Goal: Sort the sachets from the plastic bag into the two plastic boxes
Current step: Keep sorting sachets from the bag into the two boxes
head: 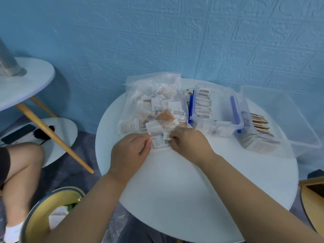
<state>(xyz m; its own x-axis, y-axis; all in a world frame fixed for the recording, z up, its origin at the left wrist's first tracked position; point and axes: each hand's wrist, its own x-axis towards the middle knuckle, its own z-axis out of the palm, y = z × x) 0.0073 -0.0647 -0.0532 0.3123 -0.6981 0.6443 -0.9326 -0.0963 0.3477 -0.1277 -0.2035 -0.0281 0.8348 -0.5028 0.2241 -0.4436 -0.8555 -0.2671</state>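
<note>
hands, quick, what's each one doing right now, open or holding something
Left hand: pinching the edge of a white sachet at the mouth of the plastic bag.
Right hand: fingers curled on a white sachet too, right beside it.

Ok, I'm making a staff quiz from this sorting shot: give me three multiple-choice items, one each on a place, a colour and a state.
1. The plastic bag lies where? A. left of the small box and large box B. between them C. on the floor
2. The small box's clips are: A. red B. blue C. green
3. The left hand and right hand are: A. hanging idle B. lifting a box C. pinching sachets
Key: 1 A, it sits leftmost; 2 B, blue strips at its ends; 3 C, fingers of both curl on sachets at the bag's mouth.
</note>
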